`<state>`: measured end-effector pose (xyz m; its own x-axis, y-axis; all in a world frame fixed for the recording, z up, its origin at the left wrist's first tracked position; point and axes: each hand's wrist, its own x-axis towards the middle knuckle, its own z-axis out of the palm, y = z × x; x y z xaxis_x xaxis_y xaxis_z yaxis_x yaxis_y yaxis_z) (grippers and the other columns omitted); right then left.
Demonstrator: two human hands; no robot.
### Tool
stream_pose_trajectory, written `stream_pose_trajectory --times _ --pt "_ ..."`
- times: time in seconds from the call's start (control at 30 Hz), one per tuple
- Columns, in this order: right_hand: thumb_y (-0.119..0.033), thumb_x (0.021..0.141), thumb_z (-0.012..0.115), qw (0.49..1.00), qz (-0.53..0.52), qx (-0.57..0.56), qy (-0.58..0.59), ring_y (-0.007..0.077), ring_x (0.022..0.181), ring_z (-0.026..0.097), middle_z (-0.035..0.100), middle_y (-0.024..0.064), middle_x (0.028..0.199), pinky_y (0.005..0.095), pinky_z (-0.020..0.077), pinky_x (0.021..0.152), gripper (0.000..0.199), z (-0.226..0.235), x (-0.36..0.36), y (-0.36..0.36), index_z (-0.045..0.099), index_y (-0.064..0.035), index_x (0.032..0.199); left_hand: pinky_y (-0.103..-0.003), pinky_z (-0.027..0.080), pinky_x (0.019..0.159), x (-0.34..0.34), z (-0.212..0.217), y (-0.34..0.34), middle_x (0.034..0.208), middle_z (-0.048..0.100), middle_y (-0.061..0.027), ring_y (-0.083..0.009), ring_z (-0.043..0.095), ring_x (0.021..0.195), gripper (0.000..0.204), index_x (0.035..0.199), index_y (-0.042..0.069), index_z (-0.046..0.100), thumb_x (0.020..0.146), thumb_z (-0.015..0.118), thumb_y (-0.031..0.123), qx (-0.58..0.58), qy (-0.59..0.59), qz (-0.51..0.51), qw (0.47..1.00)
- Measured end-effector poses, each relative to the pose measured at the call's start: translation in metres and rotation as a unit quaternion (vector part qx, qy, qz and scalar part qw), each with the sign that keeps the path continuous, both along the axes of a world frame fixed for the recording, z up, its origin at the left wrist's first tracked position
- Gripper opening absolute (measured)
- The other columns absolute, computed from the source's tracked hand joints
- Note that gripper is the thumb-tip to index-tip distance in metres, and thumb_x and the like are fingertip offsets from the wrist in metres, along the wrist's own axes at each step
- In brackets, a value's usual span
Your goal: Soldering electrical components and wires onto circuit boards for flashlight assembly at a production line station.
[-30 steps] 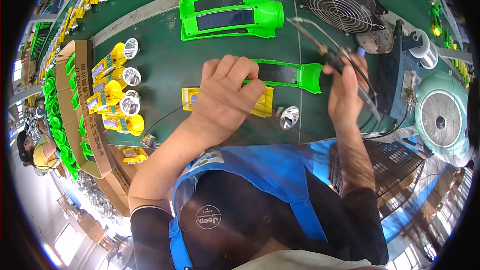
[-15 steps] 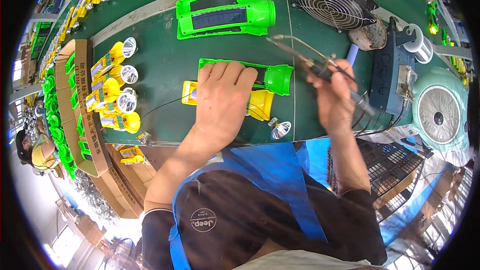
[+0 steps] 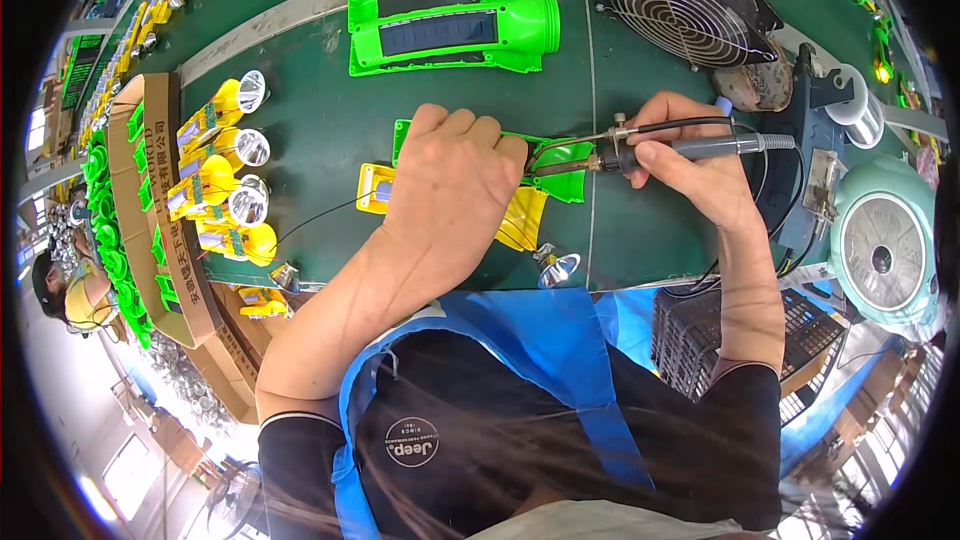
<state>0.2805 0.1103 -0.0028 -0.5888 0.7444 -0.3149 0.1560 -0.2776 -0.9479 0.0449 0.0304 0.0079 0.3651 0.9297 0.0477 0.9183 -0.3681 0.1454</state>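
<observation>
My left hand [image 3: 440, 190] is closed over a green flashlight housing half [image 3: 566, 182], its fingers curled and what lies under the palm hidden. A yellow flashlight part [image 3: 521, 220] sticks out below that hand, with a shiny reflector [image 3: 559, 268] on thin wires near the bench's front edge. In my right hand [image 3: 695, 175] is a soldering iron [image 3: 705, 147] with a thin curved tube alongside. It lies nearly level, pointing left, and its tip reaches the housing beside my left fingers; the exact contact point is hidden.
Two green housing halves with dark panels [image 3: 440, 32] lie farther back. Yellow flashlight assemblies [image 3: 215, 185] line the left beside a cardboard box [image 3: 165, 200]. At right are a black fan [image 3: 690, 5], a blue soldering unit [image 3: 790, 160], a solder spool [image 3: 868, 105] and a pale green fan [image 3: 885, 240].
My right hand has brought the soldering iron down and turned it level, its tip now at the housing by my left fingers. My left hand stays over the housing.
</observation>
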Motion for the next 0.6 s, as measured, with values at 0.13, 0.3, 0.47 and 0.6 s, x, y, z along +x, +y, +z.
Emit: stream_pose_trajectory --times 0.13,0.3,0.47,0.6 --pt "-0.015 0.082 0.069 1.0 0.018 0.008 -0.008 0.009 0.065 0.06 0.062 0.0048 0.076 0.0228 0.0484 0.061 0.02 0.003 -0.003 0.004 0.058 0.0006 0.088 -0.035 0.041 0.073 0.001 0.0 0.001 0.069 0.055 -0.0055 -0.0221 0.057 0.073 0.005 0.072 0.009 0.058 0.069 0.061 0.006 0.002 -0.018 0.006 1.0" --pt "-0.013 0.081 0.068 0.999 0.006 0.008 -0.032 0.0096 0.066 0.061 0.063 0.0049 0.076 0.0226 0.0487 0.061 0.018 0.007 -0.002 0.0 0.058 0.0009 0.088 -0.034 0.041 0.076 0.005 0.006 0.003 0.07 0.055 -0.0054 -0.0216 0.057 0.074 0.006 0.072 0.009 0.059 0.068 0.06 0.004 -0.019 0.007 0.014 1.0" --pt "-0.016 0.086 0.067 0.988 -0.106 0.052 0.098 0.017 0.071 0.066 0.065 0.0126 0.078 0.0288 0.0536 0.067 0.023 -0.017 0.028 -0.025 0.054 0.0018 0.093 -0.034 0.041 0.077 0.005 0.006 0.002 0.071 0.057 -0.0052 -0.0213 0.058 0.075 0.005 0.072 0.01 0.059 0.069 0.059 0.006 -0.023 0.027 0.018 0.999" --pt "-0.032 0.091 0.063 0.944 -0.213 0.19 0.166 0.0273 0.085 0.068 0.061 0.0163 0.095 0.0386 0.0526 0.082 0.042 -0.025 0.006 -0.058 0.041 -0.0001 0.107 -0.035 0.041 0.077 0.006 0.005 0.004 0.071 0.057 -0.0047 -0.0215 0.058 0.075 0.004 0.072 0.01 0.06 0.07 0.059 0.006 -0.018 0.029 0.013 0.999"
